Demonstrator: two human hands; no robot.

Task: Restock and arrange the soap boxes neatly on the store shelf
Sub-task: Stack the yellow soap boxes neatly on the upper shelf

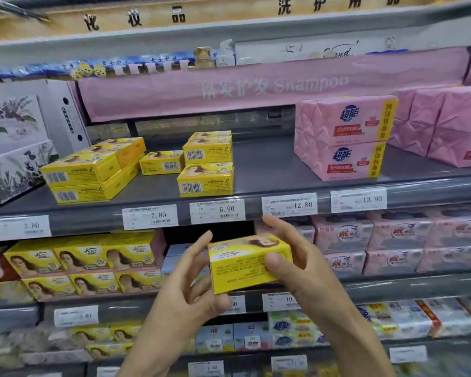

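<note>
A yellow soap box (pixel 242 263) is held in front of the shelves, below the grey shelf (pixel 269 172). My right hand (pixel 302 257) grips its right end, thumb on the front face and fingers behind. My left hand (pixel 191 284) holds its left end, thumb under the lower corner, fingers spread behind the box. On the shelf lie more yellow soap boxes: a stack at the left (pixel 93 170), a single box (pixel 162 162) behind, and a two-high stack (pixel 207 164) in the middle.
Pink soap packs (pixel 343 137) stand on the right of the same shelf, with more pink packs (pixel 443 123) beyond. White floral boxes (pixel 11 140) fill the left end. Price tags (pixel 218 210) line the shelf edge. The lower shelves hold yellow boxes (pixel 82 257) and pink packs (pixel 392 238).
</note>
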